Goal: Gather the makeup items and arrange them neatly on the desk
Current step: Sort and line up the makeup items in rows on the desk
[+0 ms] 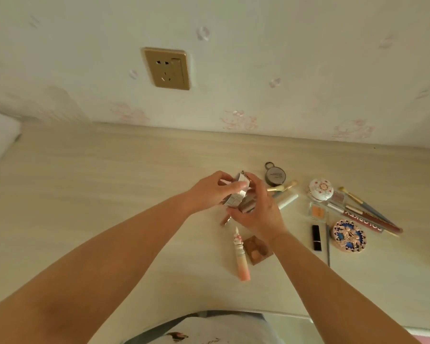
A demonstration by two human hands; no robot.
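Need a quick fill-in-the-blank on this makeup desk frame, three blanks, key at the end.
1. Both hands hold a ____ compact above the desk.
2. The black lipstick lies just ____ of the blue ornate compact.
3. The wall socket is ____ in colour.
Missing: silver; left; gold

A single head-worn wide-angle view looks steeply down and forward over the desk [109, 194] toward the wall [258, 58].
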